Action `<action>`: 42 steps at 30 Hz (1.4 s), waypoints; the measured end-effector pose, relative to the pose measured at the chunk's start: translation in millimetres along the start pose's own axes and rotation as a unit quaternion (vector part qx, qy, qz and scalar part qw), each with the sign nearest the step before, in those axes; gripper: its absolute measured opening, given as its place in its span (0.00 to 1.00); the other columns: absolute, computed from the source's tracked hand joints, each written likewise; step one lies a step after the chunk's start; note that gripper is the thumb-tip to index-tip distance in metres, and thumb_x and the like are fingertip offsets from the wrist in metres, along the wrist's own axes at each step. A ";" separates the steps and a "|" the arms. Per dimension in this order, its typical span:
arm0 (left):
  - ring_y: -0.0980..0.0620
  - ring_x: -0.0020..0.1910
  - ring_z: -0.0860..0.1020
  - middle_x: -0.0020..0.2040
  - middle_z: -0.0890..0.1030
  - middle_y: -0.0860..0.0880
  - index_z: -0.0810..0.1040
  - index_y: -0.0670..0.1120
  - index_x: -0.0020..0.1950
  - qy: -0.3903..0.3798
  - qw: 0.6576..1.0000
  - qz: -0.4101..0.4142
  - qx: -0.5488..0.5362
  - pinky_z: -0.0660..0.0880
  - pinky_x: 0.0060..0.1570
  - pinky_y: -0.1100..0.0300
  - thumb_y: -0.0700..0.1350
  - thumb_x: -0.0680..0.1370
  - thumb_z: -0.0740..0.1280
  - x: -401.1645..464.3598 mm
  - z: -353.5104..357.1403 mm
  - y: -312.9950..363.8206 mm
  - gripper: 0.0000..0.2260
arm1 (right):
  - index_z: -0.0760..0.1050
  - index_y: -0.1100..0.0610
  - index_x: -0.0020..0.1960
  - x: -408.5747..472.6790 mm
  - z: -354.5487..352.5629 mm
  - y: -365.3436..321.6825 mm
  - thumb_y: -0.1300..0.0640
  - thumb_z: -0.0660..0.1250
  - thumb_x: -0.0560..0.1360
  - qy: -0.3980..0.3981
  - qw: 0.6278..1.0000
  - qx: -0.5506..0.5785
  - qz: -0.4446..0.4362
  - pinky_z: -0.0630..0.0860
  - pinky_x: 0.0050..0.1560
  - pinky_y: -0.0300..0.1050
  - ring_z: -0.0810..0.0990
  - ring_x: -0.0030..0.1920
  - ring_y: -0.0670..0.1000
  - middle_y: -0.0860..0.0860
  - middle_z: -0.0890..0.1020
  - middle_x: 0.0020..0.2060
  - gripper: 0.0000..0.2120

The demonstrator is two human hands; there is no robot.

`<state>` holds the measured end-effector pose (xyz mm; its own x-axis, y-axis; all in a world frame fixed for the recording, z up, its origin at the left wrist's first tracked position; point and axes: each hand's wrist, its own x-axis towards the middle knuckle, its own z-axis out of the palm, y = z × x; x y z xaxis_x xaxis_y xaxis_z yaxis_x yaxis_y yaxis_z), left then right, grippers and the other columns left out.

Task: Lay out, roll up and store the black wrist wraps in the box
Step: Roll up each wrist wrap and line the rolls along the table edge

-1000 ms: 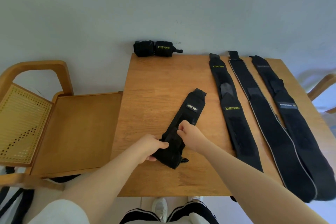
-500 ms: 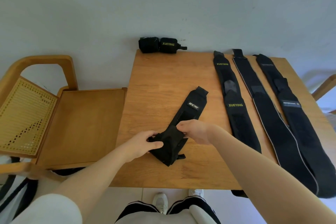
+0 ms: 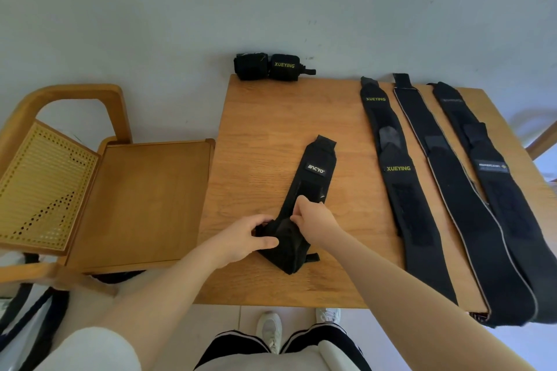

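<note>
Bare table (image 3: pixel 265 117) left of 3 flat wraps (image 3: pixel 401 178)

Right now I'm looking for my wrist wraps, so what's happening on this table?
A person is rolling up one black wrist wrap on the wooden table. The left hand grips the rolled end nearest them, while the right hand pinches the strap just above it. Three more wraps lie flat to the right, and two finished rolls sit at the table's far edge.

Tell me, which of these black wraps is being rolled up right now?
The wrap with the white label in the table's middle: both hands grip its bunched near end. The three long wraps at the right lie flat, untouched.
</note>
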<state>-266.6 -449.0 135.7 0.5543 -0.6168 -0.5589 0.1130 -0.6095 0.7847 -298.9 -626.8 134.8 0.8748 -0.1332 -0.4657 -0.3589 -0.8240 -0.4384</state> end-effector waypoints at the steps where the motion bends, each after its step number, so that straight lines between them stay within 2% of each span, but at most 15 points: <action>1: 0.58 0.61 0.71 0.59 0.74 0.60 0.70 0.57 0.66 0.003 1.000 0.002 -0.005 0.68 0.64 0.58 0.47 0.77 0.68 0.0 0.6 -2.5 0.19 | 0.66 0.53 0.47 -0.4 1.8 1.0 0.57 0.60 0.80 0.004 1.000 0.005 -0.003 0.67 0.66 0.53 0.71 0.39 0.46 0.46 0.74 0.36 0.03; 5: 0.60 0.59 0.72 0.59 0.75 0.59 0.71 0.57 0.66 0.005 1.000 0.004 0.000 0.69 0.62 0.59 0.47 0.76 0.69 -1.1 3.9 -10.2 0.19 | 0.67 0.51 0.48 -2.4 6.6 7.5 0.61 0.60 0.79 0.037 0.999 0.013 -0.003 0.65 0.68 0.51 0.71 0.45 0.48 0.48 0.75 0.45 0.05; 9: 0.60 0.60 0.71 0.61 0.73 0.59 0.69 0.57 0.67 0.006 1.000 0.006 -0.006 0.68 0.60 0.62 0.46 0.76 0.69 -3.2 7.0 -11.9 0.21 | 0.68 0.49 0.50 -2.4 13.1 8.2 0.62 0.59 0.78 0.034 0.997 -0.058 -0.022 0.53 0.75 0.50 0.76 0.53 0.50 0.48 0.75 0.50 0.08; 13: 0.59 0.58 0.72 0.60 0.74 0.58 0.69 0.58 0.65 0.012 1.000 0.002 -0.012 0.70 0.61 0.59 0.46 0.76 0.69 -4.3 7.3 -10.3 0.20 | 0.71 0.51 0.55 -3.0 14.5 3.4 0.63 0.62 0.76 0.009 0.984 -0.163 -0.066 0.55 0.74 0.53 0.75 0.55 0.51 0.49 0.74 0.52 0.10; 15: 0.57 0.57 0.73 0.58 0.74 0.57 0.70 0.58 0.63 0.021 1.000 -0.003 -0.010 0.71 0.61 0.56 0.47 0.75 0.69 -5.7 7.2 -8.8 0.18 | 0.74 0.52 0.57 -3.1 8.8 1.6 0.62 0.60 0.78 0.005 0.991 -0.114 -0.064 0.65 0.69 0.50 0.76 0.56 0.52 0.50 0.75 0.54 0.11; 18: 0.58 0.56 0.72 0.56 0.73 0.58 0.69 0.58 0.59 0.055 0.998 0.005 -0.043 0.71 0.57 0.60 0.46 0.75 0.70 -8.1 4.5 -0.4 0.16 | 0.78 0.55 0.58 -15.2 -6.9 -0.4 0.61 0.56 0.81 0.091 0.993 0.035 -0.074 0.74 0.57 0.45 0.77 0.56 0.51 0.49 0.77 0.56 0.13; 20: 0.58 0.55 0.73 0.55 0.75 0.57 0.71 0.57 0.56 0.076 0.995 0.018 -0.066 0.70 0.55 0.61 0.45 0.75 0.70 -9.2 0.2 9.7 0.14 | 0.79 0.56 0.57 -33.1 -14.4 -3.6 0.59 0.59 0.80 0.131 0.979 0.053 -0.149 0.75 0.56 0.45 0.78 0.54 0.49 0.49 0.79 0.55 0.12; 22: 0.55 0.54 0.75 0.53 0.77 0.55 0.73 0.55 0.56 0.098 0.992 0.039 -0.069 0.71 0.54 0.61 0.44 0.75 0.70 -10.3 -5.2 21.8 0.13 | 0.77 0.56 0.61 -49.1 -20.5 -7.5 0.54 0.63 0.78 0.122 0.971 0.029 -0.202 0.75 0.57 0.43 0.77 0.55 0.48 0.48 0.78 0.58 0.13; 24: 0.55 0.53 0.75 0.53 0.77 0.55 0.74 0.54 0.58 0.117 0.988 0.069 -0.074 0.71 0.48 0.64 0.43 0.75 0.70 -12.0 -10.2 37.8 0.14 | 0.74 0.54 0.65 -55.5 -31.7 -8.3 0.51 0.66 0.77 0.128 0.970 0.022 -0.205 0.73 0.56 0.40 0.76 0.57 0.48 0.47 0.75 0.61 0.18; 26: 0.55 0.51 0.75 0.52 0.78 0.53 0.75 0.54 0.57 0.127 0.983 0.103 -0.087 0.70 0.45 0.66 0.41 0.75 0.70 -13.6 -16.0 55.4 0.14 | 0.72 0.52 0.64 -58.3 -46.3 -9.4 0.52 0.68 0.76 0.156 0.964 0.064 -0.207 0.74 0.54 0.41 0.75 0.56 0.47 0.45 0.74 0.60 0.18; 31: 0.54 0.52 0.78 0.53 0.80 0.52 0.77 0.54 0.57 0.149 0.967 0.182 -0.093 0.73 0.48 0.66 0.39 0.74 0.71 -14.5 -32.0 95.7 0.15 | 0.69 0.41 0.58 -61.0 -86.4 -12.8 0.54 0.71 0.73 0.155 0.942 0.211 -0.209 0.78 0.53 0.44 0.77 0.51 0.45 0.38 0.75 0.51 0.18; 34: 0.57 0.51 0.77 0.53 0.79 0.54 0.76 0.56 0.56 0.175 0.956 0.214 -0.097 0.73 0.43 0.70 0.39 0.74 0.70 -15.0 -35.9 117.4 0.15 | 0.65 0.40 0.61 -62.3 -110.5 -13.4 0.54 0.74 0.70 0.140 0.945 0.177 -0.236 0.78 0.55 0.43 0.77 0.54 0.45 0.41 0.75 0.54 0.26; 37: 0.60 0.52 0.75 0.53 0.78 0.57 0.75 0.58 0.55 0.191 0.946 0.242 -0.103 0.70 0.48 0.68 0.39 0.75 0.69 -15.3 -36.6 141.3 0.16 | 0.63 0.40 0.62 -64.8 -135.2 -16.6 0.55 0.74 0.70 0.163 0.943 0.146 -0.251 0.78 0.55 0.43 0.77 0.55 0.45 0.42 0.74 0.55 0.28; 40: 0.64 0.52 0.75 0.52 0.78 0.58 0.75 0.58 0.57 0.186 0.939 0.279 -0.077 0.71 0.55 0.63 0.41 0.75 0.69 -14.5 -39.0 164.9 0.15 | 0.67 0.42 0.62 -72.1 -164.1 -13.6 0.57 0.74 0.70 0.181 0.933 0.165 -0.262 0.74 0.54 0.31 0.75 0.55 0.38 0.37 0.74 0.53 0.26; 42: 0.63 0.56 0.74 0.55 0.77 0.58 0.74 0.57 0.60 0.192 0.935 0.296 -0.042 0.70 0.60 0.58 0.45 0.74 0.71 -10.6 -42.9 180.3 0.17 | 0.69 0.43 0.61 -80.5 -181.8 -6.9 0.60 0.74 0.70 0.176 0.921 0.219 -0.268 0.72 0.51 0.25 0.75 0.54 0.34 0.36 0.75 0.53 0.25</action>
<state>-216.7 -531.0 294.7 0.7935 -0.5993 0.1054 -0.2528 -0.1672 0.9530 -307.7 -710.5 315.1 0.9882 -0.0053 0.1533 0.1271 -0.5315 -0.8375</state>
